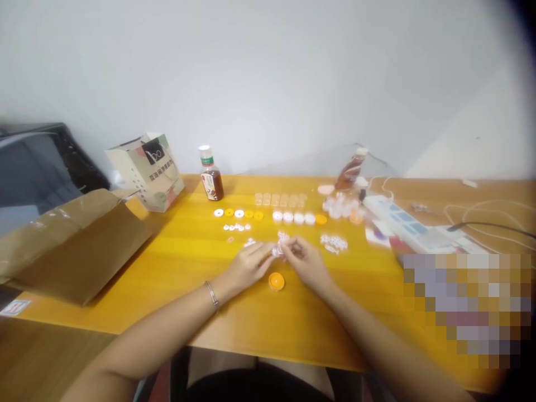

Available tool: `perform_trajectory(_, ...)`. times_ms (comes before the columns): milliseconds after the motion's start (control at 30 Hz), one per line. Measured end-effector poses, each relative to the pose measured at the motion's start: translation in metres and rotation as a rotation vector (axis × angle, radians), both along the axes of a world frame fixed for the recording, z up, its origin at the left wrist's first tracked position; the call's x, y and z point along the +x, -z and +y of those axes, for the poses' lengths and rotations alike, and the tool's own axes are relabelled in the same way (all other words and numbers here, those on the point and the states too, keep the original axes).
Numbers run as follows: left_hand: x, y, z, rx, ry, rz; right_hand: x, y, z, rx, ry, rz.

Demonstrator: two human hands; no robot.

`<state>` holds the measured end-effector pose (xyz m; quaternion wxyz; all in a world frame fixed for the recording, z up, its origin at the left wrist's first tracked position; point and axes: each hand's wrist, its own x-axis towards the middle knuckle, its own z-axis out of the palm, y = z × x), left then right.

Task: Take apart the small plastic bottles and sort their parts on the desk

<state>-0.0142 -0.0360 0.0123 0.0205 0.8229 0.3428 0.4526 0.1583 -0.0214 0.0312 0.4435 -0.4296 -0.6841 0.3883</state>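
Observation:
My left hand point(254, 262) and my right hand point(309, 261) meet over the middle of the table, fingers pinched together around small whitish pieces point(276, 250). Blur hides what exactly each hand holds. Just beyond the fingertips is a little heap of small pale parts point(283, 237). An orange round cap point(276, 281) lies between my wrists, nearer to me. To the right of my right hand is a pile of small white pieces point(334, 243). More small white pieces point(237, 227) lie beyond my left hand.
Behind are rows of white and orange discs point(298, 218) and clear cups point(280, 200). Brown bottles point(213, 181) point(350, 170) stand farther back. A paper bag point(153, 176) and a brown cardboard bag point(79, 245) are left; a power strip point(404, 218) with cables is right.

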Motion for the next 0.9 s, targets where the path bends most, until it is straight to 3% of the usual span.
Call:
perform_trajectory(100,-0.006,-0.003,0.001,0.067,-0.054,-0.043,0.012,0.000,0.011,0.099,0.171,-0.029)
perform_trajectory(233,-0.012,-0.006,0.004,0.051,-0.067,-0.082,0.031,0.001,0.031,0.080,0.336,0.041)
perform_trajectory(600,-0.009,-0.002,0.005,-0.045,0.003,-0.041,0.027,0.007,0.032,0.006,0.047,-0.321)
perform_trajectory(900,-0.008,-0.003,0.002,-0.054,0.018,-0.031,0.031,0.009,0.036,0.017,0.076,-0.364)
